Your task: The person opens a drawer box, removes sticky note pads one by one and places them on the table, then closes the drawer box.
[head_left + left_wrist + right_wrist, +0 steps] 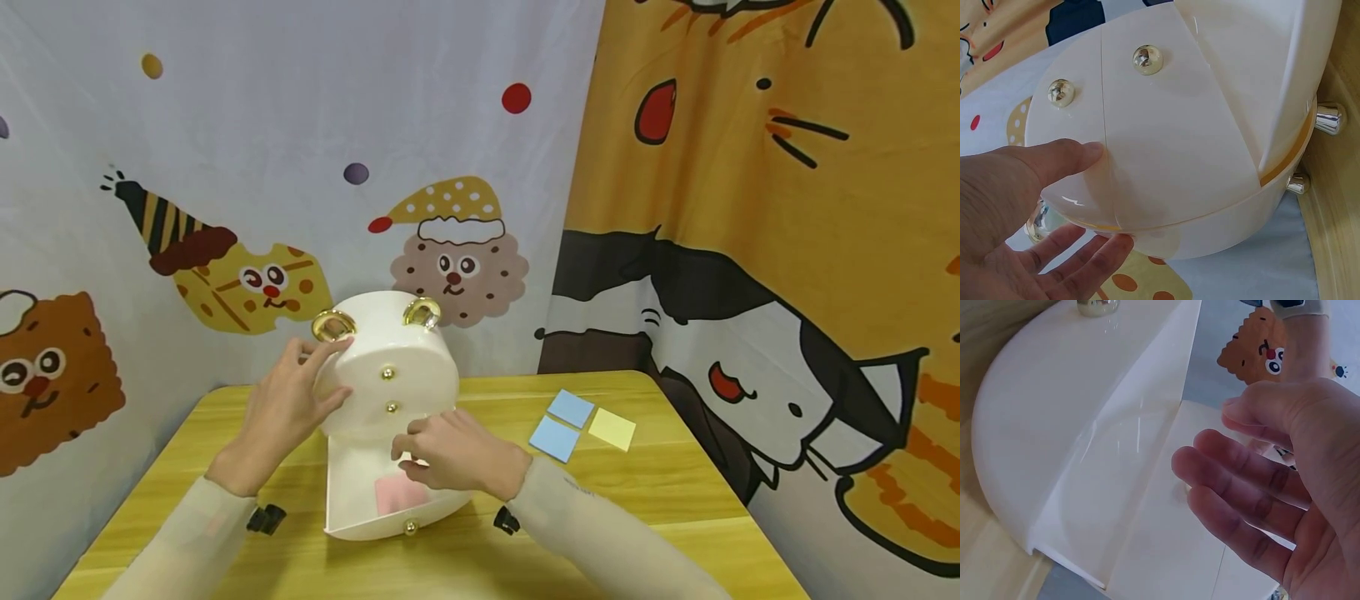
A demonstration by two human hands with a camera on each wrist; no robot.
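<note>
A white rounded storage box (367, 354) with gold ears stands on the table, its bottom drawer (348, 487) pulled out. Inside that drawer, toward the front, lies a pink sticky-note pad (397, 495). My left hand (288, 408) holds the box at its left side; in the left wrist view the thumb (1079, 156) lies on the front by a drawer seam and the fingers are at the curved side. Over the open drawer hovers my right hand (457, 450), fingers loosely bent and nothing held. The right wrist view shows this hand (1272, 481) apart from the box.
Two blue sticky-note pads (571, 408) and a yellow pad (612, 428) lie on the wooden table (637, 500) right of the box. Gold knobs (387, 373) mark the upper drawers. A cartoon-printed curtain (450, 83) hangs behind the table.
</note>
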